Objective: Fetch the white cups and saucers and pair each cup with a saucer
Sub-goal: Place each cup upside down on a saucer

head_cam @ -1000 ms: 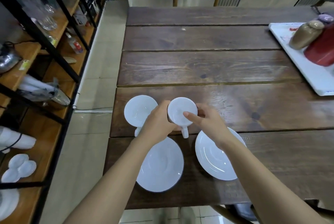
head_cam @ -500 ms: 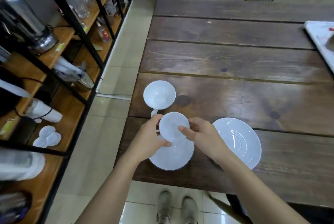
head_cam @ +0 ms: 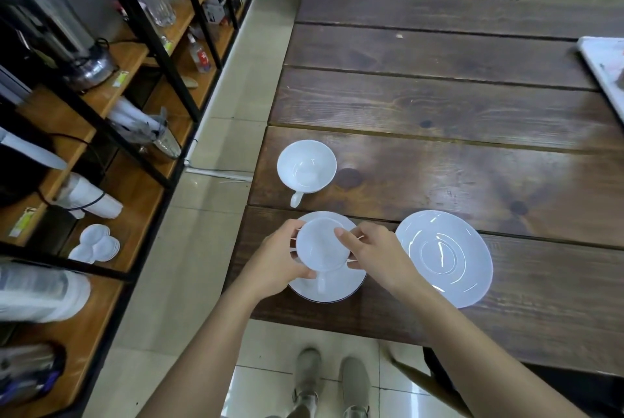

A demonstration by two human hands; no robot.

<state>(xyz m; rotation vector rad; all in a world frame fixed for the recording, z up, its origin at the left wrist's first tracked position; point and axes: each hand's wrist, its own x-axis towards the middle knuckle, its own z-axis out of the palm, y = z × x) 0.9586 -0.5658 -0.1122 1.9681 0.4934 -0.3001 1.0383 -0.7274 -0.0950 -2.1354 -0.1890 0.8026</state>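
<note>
A white cup (head_cam: 320, 244) sits over the left saucer (head_cam: 341, 289) near the wooden table's front left corner, its handle pointing toward me. My left hand (head_cam: 275, 260) grips the cup's left side and my right hand (head_cam: 373, 253) holds its right rim. Whether the cup rests on the saucer or hovers just above it is unclear. A second white cup (head_cam: 306, 169) stands alone on the table behind them, handle toward me. A second saucer (head_cam: 444, 257) lies bare to the right of my right hand.
The dark wooden table (head_cam: 439, 107) stretches back and right; a white tray (head_cam: 604, 66) sits at its right edge. A black-framed wooden shelf rack (head_cam: 111, 134) with glassware, small white dishes (head_cam: 96, 245) and appliances lines the left, across a tiled aisle.
Both hands carried the cup from behind the saucers back toward me and down over the left saucer. My head has tilted down and left, so the tray has slid mostly out of view.
</note>
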